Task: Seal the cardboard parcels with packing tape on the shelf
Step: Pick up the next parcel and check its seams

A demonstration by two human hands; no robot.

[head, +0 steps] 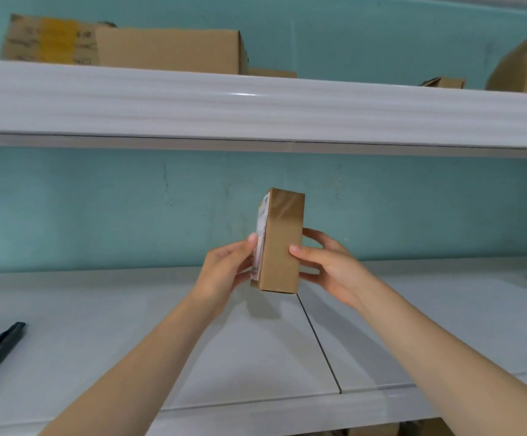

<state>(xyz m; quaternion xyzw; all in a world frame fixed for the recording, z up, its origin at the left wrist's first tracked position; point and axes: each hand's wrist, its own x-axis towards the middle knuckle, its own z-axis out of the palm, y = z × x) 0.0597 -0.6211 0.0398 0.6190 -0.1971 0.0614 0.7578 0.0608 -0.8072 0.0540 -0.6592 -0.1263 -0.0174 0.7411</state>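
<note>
While left hand (224, 272) and right hand (330, 269) grip a parcel (282, 240) upright, white shelf (130, 341) beneath — teal wall (98, 209) behind; cartons (167, 50) above

Left hand (224, 272): mine, bare, thumbnail trimmed short.
Right hand (331, 265): mine, bare, thumbnail short too.
Left forearm (161, 357): my bare skin, from 7 o'clock.
Right forearm (419, 347): bare, from 5 o'clock.

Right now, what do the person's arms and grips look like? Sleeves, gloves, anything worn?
Both grips are bare hands: the left grip and the right grip show no gloves, rings or markings. Both forearms are uncovered down to the frame edge, with no sleeve, watch or wristband in view.
</note>
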